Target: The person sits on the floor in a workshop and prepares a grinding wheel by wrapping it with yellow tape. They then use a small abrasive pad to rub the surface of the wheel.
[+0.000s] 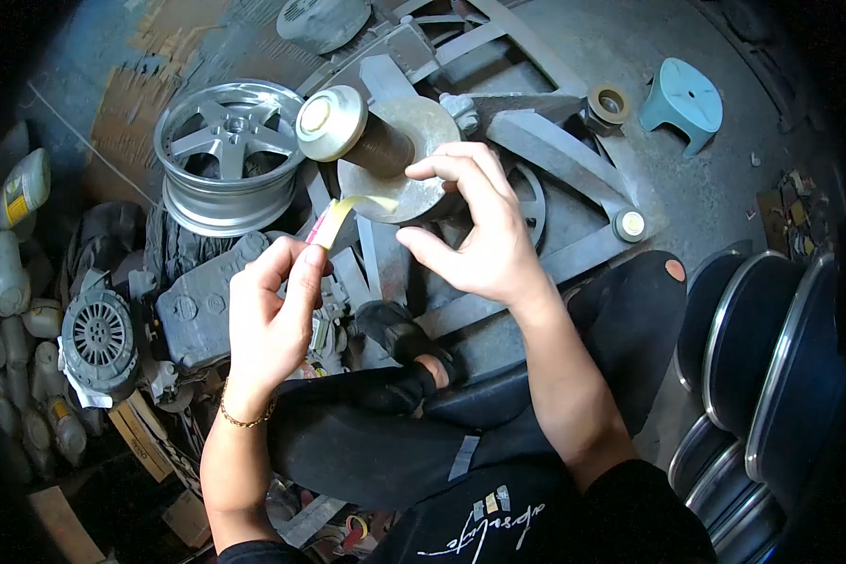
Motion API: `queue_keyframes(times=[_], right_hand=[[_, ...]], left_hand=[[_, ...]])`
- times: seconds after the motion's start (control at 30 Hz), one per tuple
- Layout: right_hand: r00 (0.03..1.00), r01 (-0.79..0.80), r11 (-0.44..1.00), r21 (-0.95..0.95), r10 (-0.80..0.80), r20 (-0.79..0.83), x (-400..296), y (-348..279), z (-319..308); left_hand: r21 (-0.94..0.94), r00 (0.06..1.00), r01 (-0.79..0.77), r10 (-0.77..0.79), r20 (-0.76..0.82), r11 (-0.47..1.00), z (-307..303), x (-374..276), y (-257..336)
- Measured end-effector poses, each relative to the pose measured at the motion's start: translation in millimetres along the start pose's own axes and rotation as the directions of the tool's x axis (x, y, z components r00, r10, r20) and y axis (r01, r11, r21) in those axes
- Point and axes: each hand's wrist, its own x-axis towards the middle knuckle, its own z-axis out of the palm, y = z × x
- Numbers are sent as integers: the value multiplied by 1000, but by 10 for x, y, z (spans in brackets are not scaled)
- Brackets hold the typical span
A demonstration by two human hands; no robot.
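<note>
My left hand pinches a short strip of pale yellow tape with a pink piece along one side. The strip's free end curls to the right, towards my right hand. That hand has thumb and fingers spread apart, with nothing seen between them. Behind both hands rises a thick threaded shaft capped by a pale metal cone. Its base is a round metal flange, partly hidden by my right fingers. A silver five-spoke alloy wheel rim lies face up to the left of the shaft.
A grey metal frame spreads across the floor, bearing a tape roll and a small round-topped piece. A light blue plastic stool stands behind. Black rims with bright edges stack at right. Dusty bottles and a motor-like part crowd the left.
</note>
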Motion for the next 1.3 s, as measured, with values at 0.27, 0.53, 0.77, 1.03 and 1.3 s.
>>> queue_keyframes(times=[0.27, 0.53, 0.77, 1.03, 1.3], right_hand=[[996, 23, 1000, -21, -24, -83, 56, 47, 111], [998, 41, 999, -9, -41, -52, 128, 106, 106], [996, 32, 998, 58, -26, -90, 279, 147, 159], [992, 121, 986, -113, -124, -22, 663, 229, 116], [993, 117, 984, -132, -120, -16, 750, 202, 105]], left_hand=[[-120, 1000, 13, -10, 27, 993, -17, -11, 53], [-131, 998, -18, 26, 54, 991, -24, 5, 67], [-102, 994, -74, 66, -85, 992, 54, 73, 35], [417, 947, -200, 285, -150, 887, 88, 194, 51], [367, 955, -173, 246, -163, 914, 99, 252, 63]])
